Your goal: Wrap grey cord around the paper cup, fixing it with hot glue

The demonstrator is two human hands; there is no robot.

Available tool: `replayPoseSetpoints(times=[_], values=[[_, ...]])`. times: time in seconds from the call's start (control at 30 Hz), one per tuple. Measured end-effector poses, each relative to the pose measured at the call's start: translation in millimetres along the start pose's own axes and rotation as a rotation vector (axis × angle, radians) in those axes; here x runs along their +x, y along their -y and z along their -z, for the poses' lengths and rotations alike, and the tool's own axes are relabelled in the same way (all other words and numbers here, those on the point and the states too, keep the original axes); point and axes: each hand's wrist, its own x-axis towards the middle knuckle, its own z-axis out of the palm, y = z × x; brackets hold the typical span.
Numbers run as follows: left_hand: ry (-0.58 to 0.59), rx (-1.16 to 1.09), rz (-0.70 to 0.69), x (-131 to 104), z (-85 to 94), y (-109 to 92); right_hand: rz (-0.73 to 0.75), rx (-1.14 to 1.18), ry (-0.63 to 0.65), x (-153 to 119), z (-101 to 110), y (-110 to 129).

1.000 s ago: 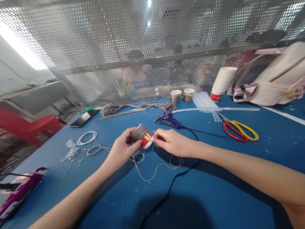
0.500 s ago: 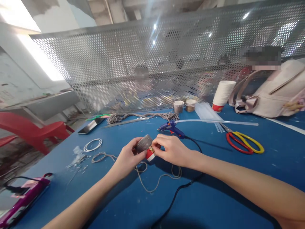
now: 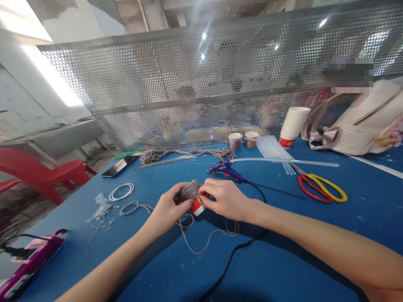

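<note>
Holding a small paper cup point(image 3: 192, 196) between both hands, just above the blue counter point(image 3: 283, 243), near its middle. Cup lies tilted on its side; upper part wrapped in grey cord, lower band red and white. Left hand point(image 3: 168, 207): grip closed on the cord-wrapped end, thumb on top. Right hand point(image 3: 225, 199): grip closed on the cup from the other side, fingertips pinched at the edge of the wrapping. Loose grey cord point(image 3: 204, 239) trails from the cup and loops on the counter below the hands. Blue glue gun point(image 3: 225, 167) lies just behind the hands, a clear glue stick in its rear; its black cable point(image 3: 233, 256) runs toward the near edge. Red-and-yellow scissors point(image 3: 321, 188) to the right, well apart from the hands. Stack of paper cups point(image 3: 294, 123) and a pale bag point(image 3: 359, 130) at the far right. Phone point(image 3: 119, 166) and a bundle of cord point(image 3: 157, 155) at the far left. White ring point(image 3: 121, 191) left of the hands. Perforated metal screen point(image 3: 157, 92) along the far edge.
</note>
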Motion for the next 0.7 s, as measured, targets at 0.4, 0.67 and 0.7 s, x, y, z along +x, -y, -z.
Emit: replayPoseSetpoints(times=[0.4,0.67,0.7], values=[[0.002,0.023,-0.018,-0.6,-1.3,-2.2,0.015,-0.021,0.005,-0.6,-3.0,-0.7],[-0.018,0.027,-0.026,-0.9,-1.7,-0.6,0.02,-0.004,0.018,-0.5,-0.9,1.0],[-0.022,0.03,-0.03,-1.0,-1.8,-0.9,0.021,-0.003,0.019,-0.5,-0.8,1.2]])
